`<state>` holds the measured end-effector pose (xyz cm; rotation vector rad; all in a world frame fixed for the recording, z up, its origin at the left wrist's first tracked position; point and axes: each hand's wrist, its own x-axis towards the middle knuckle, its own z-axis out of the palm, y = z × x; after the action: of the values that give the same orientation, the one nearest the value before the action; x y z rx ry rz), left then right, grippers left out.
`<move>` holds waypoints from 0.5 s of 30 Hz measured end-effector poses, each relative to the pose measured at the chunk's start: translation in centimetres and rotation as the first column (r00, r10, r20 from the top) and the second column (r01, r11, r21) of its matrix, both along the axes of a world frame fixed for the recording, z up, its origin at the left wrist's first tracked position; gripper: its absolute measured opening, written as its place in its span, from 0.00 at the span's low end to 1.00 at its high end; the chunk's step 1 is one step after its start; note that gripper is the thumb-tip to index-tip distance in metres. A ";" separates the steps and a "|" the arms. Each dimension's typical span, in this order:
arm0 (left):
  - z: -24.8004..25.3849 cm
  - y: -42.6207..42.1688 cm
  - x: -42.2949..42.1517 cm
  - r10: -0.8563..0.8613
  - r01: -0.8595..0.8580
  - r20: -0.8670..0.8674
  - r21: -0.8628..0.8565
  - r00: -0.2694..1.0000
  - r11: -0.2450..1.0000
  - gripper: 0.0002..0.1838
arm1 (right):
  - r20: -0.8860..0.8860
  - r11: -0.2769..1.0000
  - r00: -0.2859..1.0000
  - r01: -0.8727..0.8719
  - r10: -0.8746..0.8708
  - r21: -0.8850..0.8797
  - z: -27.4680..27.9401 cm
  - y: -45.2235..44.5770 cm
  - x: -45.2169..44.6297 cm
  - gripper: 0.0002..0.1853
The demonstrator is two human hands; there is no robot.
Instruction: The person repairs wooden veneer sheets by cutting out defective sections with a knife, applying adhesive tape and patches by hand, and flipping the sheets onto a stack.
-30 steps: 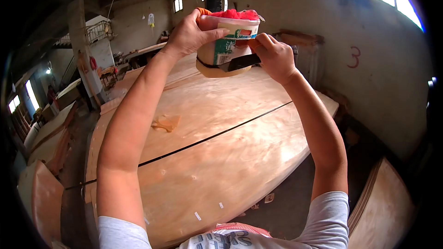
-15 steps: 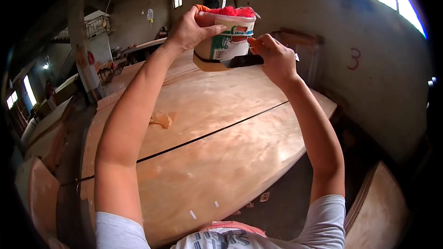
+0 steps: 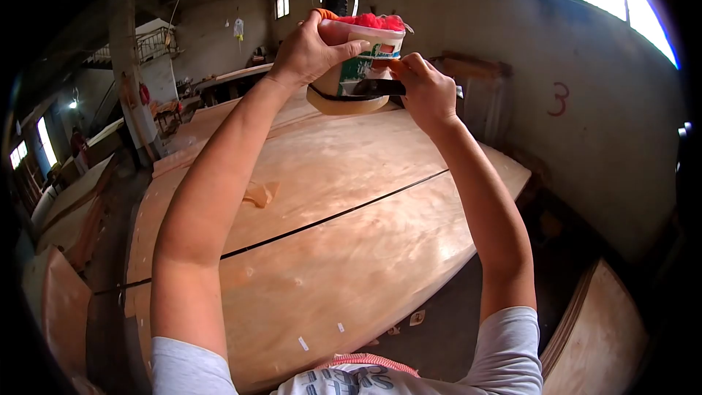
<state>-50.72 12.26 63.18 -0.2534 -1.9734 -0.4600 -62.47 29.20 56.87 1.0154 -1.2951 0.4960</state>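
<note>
Up near the top centre, my left hand [image 3: 311, 51] grips a round tub [image 3: 365, 66] by its upper left side, thumb across the front. The tub has a white and green label, a black band low down and a yellowish base. Red netting-like material [image 3: 376, 22] fills its mouth. My right hand [image 3: 425, 89] is closed around the handle of a dark flat blade [image 3: 379, 87], which lies across the lower front of the tub. An orange thing sticks out by the right fingertips.
Below the hands lies a large stack of wood sheets [image 3: 365, 249] with a black strip [image 3: 329, 218] across it and a torn veneer piece [image 3: 261, 194] on top. More sheets [image 3: 599, 322] stand at the lower right. A pillar [image 3: 131, 73] rises at the left.
My right hand and the blade have shifted left, so the blade now reaches further across the tub's front. My left hand still holds the tub.
</note>
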 end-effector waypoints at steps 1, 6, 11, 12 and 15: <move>0.0 0.1 0.1 0.005 -0.006 -0.008 -0.011 1.000 1.000 0.34 | -0.004 1.000 1.000 -0.001 0.001 -0.007 0.0 0.0 -0.1 0.08; 0.6 0.6 0.7 0.049 -0.049 -0.004 -0.041 0.999 0.998 0.35 | -0.059 0.999 0.998 0.020 -0.022 -0.030 0.2 0.2 0.0 0.06; 0.6 0.7 1.0 0.074 -0.073 0.016 -0.057 0.997 0.996 0.33 | -0.081 0.999 0.996 0.034 -0.034 -0.005 0.4 0.3 -0.2 0.07; 0.6 0.8 1.1 0.088 -0.086 0.038 -0.057 0.995 0.995 0.32 | -0.079 0.999 0.996 0.047 -0.045 0.019 0.4 0.3 -0.4 0.08; 0.6 0.2 0.7 0.062 -0.060 0.086 -0.025 0.994 0.998 0.32 | -0.095 0.995 0.994 0.060 -0.052 0.082 0.6 0.3 -0.9 0.08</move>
<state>-50.04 12.41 63.78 -0.1897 -2.0657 -0.4157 -63.33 29.48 57.46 1.0569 -1.2663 0.3492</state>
